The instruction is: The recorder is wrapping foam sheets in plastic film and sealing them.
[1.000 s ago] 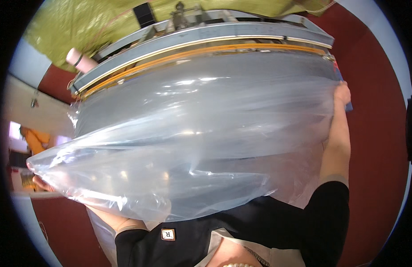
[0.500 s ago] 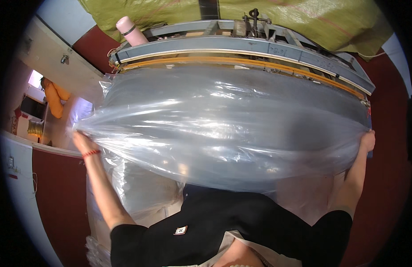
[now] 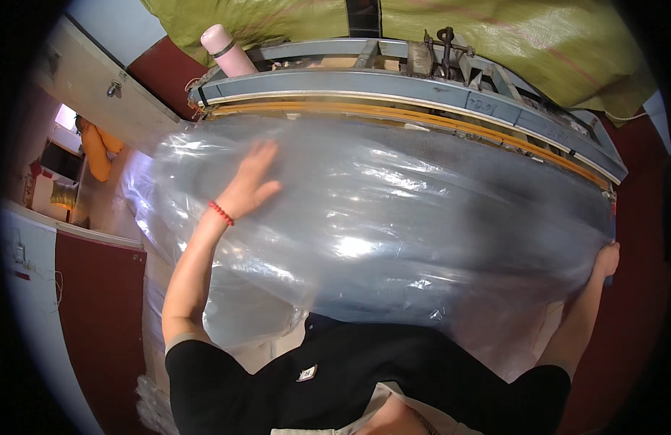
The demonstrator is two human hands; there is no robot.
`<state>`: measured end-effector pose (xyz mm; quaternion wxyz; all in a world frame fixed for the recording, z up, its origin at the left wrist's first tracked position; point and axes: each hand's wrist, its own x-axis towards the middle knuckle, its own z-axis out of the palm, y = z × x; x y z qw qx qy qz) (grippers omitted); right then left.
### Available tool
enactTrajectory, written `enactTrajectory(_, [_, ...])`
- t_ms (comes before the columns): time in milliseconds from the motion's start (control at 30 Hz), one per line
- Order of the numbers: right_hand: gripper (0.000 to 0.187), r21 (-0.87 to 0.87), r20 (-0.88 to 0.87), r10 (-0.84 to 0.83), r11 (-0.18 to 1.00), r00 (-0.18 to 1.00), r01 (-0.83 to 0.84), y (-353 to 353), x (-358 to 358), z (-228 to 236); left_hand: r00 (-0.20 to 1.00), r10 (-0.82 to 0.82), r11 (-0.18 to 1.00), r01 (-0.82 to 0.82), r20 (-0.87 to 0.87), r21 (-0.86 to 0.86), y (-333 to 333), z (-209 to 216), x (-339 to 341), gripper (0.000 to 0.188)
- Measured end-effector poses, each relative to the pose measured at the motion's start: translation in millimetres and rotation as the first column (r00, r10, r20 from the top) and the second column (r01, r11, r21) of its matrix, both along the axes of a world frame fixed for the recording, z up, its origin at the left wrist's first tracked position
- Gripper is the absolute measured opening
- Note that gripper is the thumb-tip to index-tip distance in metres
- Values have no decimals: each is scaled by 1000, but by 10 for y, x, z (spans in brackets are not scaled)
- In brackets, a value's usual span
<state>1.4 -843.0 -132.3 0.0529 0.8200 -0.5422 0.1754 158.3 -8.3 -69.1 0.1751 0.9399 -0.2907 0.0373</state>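
A wide sheet of clear plastic film (image 3: 350,217) spreads in front of me, wrinkled and shiny, reaching from the metal frame toward my body. My left hand (image 3: 252,181), with a red bead bracelet (image 3: 221,213) at the wrist, is over the film's left part. Its fingers are stretched out and the thumb stands apart; whether the palm touches the film I cannot tell. At the film's right edge, my right hand (image 3: 608,259) is closed on the plastic, its fingertips partly hidden.
Along the far side runs a grey metal frame (image 3: 313,85) with orange strips (image 3: 335,108). A pink bottle (image 3: 228,51) stands at its left, and a dark metal clamp (image 3: 445,54) sits on top. Green woven sheeting (image 3: 495,29) hangs behind. More plastic film (image 3: 248,308) lies below left.
My left hand has let go of the film's left edge and moved right and up over the sheet, its fingers opening. The film has slackened there. My right hand keeps its hold.
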Motion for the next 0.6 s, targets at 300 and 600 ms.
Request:
enactTrajectory(300, [35,-18,-11,-19,1000,1000,18,-24,-10,-9,954,253,911,-290,158,293,263,-336,309,53])
enactTrajectory(600, [34,245,861,104,774,498,-585,-1530,-784,-385,844,224,957,-284,487,52,-140,-371,717,32])
